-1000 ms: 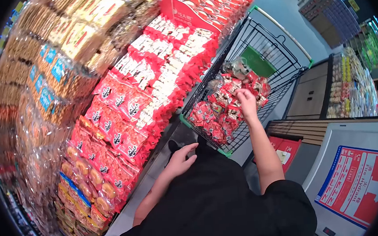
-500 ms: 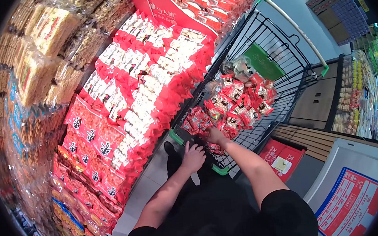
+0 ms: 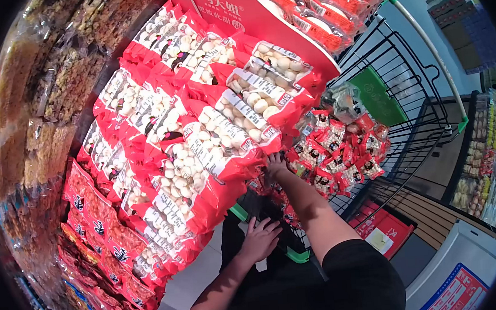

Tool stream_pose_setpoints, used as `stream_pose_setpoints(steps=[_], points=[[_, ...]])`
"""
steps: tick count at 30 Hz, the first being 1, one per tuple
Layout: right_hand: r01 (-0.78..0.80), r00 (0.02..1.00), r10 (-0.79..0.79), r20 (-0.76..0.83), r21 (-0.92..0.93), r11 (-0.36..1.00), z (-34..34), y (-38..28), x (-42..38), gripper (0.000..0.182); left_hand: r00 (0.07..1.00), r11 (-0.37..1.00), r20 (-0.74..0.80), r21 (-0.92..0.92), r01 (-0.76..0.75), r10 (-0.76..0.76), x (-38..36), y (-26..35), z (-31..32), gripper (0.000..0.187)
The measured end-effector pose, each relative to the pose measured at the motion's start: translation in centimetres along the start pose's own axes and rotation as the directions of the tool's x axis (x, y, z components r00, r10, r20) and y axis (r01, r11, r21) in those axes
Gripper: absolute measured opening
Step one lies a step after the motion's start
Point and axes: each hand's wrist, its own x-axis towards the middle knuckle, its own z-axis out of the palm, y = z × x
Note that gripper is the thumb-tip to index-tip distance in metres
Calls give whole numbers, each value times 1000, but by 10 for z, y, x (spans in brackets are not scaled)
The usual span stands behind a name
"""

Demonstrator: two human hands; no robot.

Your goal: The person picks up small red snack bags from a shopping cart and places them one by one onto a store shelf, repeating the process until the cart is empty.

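Note:
My right hand (image 3: pixel 276 167) reaches into the near left side of the shopping cart (image 3: pixel 415 165). Its fingers stretch out beside small red snack packets (image 3: pixel 332 157), close under the display's overhanging edge; their tips are partly covered. No held thing shows in it. My left hand (image 3: pixel 259 240) lies with fingers apart near the cart's front end, by a green corner piece (image 3: pixel 239 212), holding nothing. To the left rise stacked red-and-white bags of round white sweets (image 3: pixel 228 121).
A red sign board (image 3: pixel 230 8) tops the display, with more red packs (image 3: pixel 318 15) behind it. Brown snack blocks (image 3: pixel 67 82) and red bags (image 3: pixel 99 225) fill the left side. A red box (image 3: pixel 382 226) and a white cabinet (image 3: pixel 460 260) stand at the right.
The view has shifted closer to the bag display, which now looks larger. My right hand has moved from the packets at the cart's near end to beside the display's edge.

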Motion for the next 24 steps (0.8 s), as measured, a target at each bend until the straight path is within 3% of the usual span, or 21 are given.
stream_pose_setpoints(steps=[8,11,12,14,15,17,21,23,24], points=[[31,990,-49,135,133,991,4,13,2,131,998,999,63,-35,8,-6,4,-1,-2,39],[138,987,-154,55,221,965,52,26,38,121,996,999,91,-38,15,-11,5,0,-2,39],[138,987,-153,54,221,965,37,22,27,121,996,999,91,-37,13,-10,5,0,-2,39],[25,994,-42,103,155,988,-30,-1,-28,114,995,1000,98,-30,6,-3,5,0,-2,39],[24,994,-40,106,156,988,-10,1,-15,114,995,999,100,-32,5,-2,5,1,-2,39],[216,976,-216,20,-2,976,36,6,19,106,997,1000,77,-29,-9,11,5,2,-6,37],[189,975,-192,110,42,981,-9,-11,-33,96,998,1000,59,-24,-21,22,3,-1,-3,37],[211,976,-213,-41,-54,976,-26,-23,-66,69,999,999,4,-33,-43,43,2,-4,5,38],[209,976,-212,-43,-57,976,-26,-27,-65,69,999,998,0,-32,-45,45,2,-3,5,38]])
